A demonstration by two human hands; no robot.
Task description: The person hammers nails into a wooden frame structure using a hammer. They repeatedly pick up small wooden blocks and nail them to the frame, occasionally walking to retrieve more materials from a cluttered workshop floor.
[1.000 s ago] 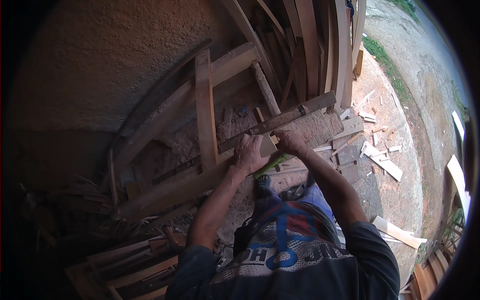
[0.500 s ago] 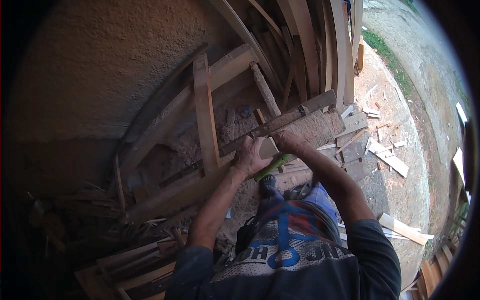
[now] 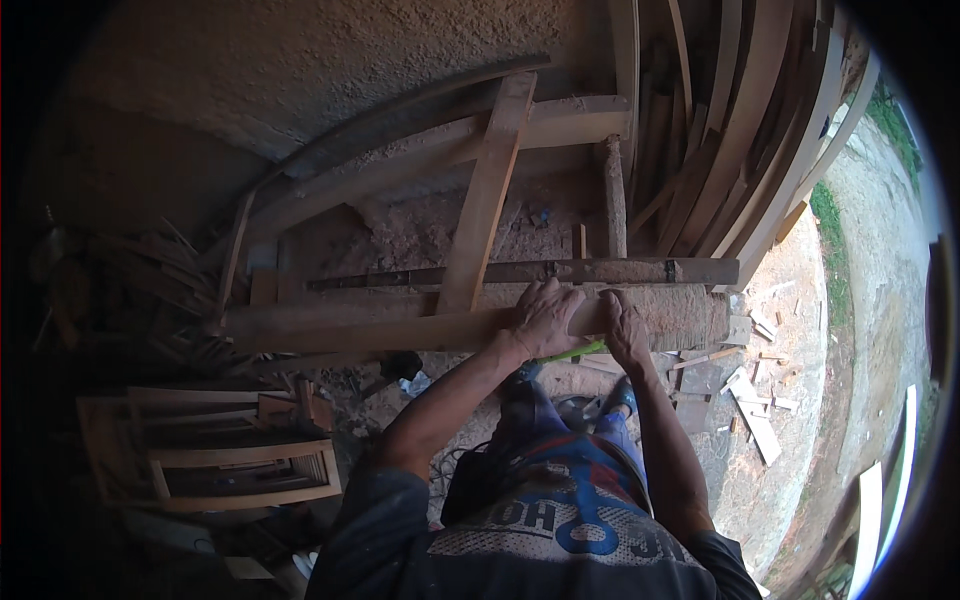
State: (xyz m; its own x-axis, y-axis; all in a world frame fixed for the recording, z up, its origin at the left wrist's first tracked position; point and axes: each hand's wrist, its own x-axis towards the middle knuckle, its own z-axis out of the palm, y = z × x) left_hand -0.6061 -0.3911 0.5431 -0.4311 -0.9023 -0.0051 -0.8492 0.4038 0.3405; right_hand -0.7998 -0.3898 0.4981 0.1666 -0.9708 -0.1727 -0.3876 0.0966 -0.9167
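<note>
My left hand [image 3: 546, 316] is wrapped over the end part of a long pale wooden board [image 3: 430, 333], which lies along a thick, rough timber beam [image 3: 690, 318]. My right hand [image 3: 626, 335] is closed right beside the board's end, its thumb on top. Its curled fingers are mostly hidden, so what they grip cannot be made out. Below both hands a thin bright green strip [image 3: 575, 352] shows, running toward the right hand; its kind is unclear. A dark, narrow bar [image 3: 640, 270] runs along the beam's far side.
A slanting plank [image 3: 487, 195] crosses from the beam to a curved timber [image 3: 400, 175] by the rough wall. Tall boards [image 3: 740, 130] lean at the far right. Offcuts [image 3: 755, 420] litter the ground at right. A small wooden frame [image 3: 240, 498] lies at lower left.
My view has turned, so the beam now runs nearly level across it. Both hands remain close together by the board's end, and my right forearm hangs straighter down.
</note>
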